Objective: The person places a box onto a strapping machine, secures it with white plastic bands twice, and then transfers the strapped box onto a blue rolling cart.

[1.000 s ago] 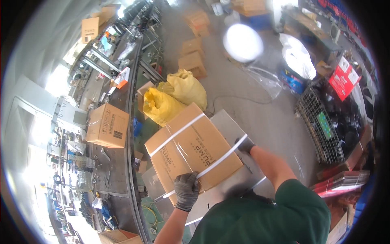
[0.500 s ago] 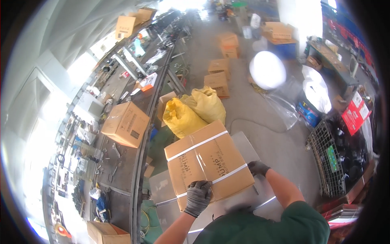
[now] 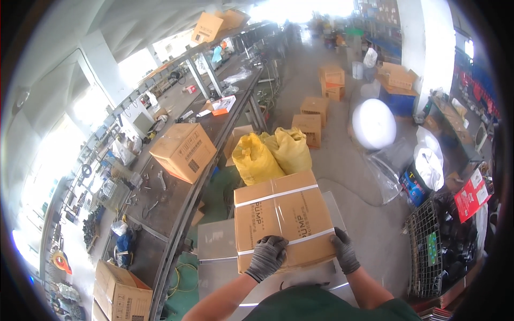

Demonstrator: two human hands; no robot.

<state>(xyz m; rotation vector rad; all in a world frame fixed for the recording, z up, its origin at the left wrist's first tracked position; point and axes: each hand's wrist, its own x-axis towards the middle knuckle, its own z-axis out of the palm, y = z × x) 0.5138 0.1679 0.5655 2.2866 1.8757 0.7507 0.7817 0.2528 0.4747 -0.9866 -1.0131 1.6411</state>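
Observation:
A cardboard box (image 3: 276, 216) with two white packing straps (image 3: 243, 252) across it sits on a grey metal surface (image 3: 217, 241) in front of me. My left hand (image 3: 269, 258), in a grey knit glove, lies at the box's near left part, its curled fingers closed at the nearer strap. At the right edge, my gloved right hand (image 3: 345, 251) is wrapped round the side of the box, by that strap's end. Its fingertips are partly hidden against the cardboard.
Two yellow sacks (image 3: 258, 160) stand just beyond the box. A long workbench (image 3: 160, 206) runs along the left, bearing another carton (image 3: 184, 151) and loose tools. To the right are a wire basket (image 3: 425, 249) and clear plastic sheeting (image 3: 384, 174). More cartons (image 3: 308, 130) stand on the floor ahead.
The view has tilted and shifted, and the box now appears straighter. My right hand has come further round its right edge; my left hand stays by the nearer strap.

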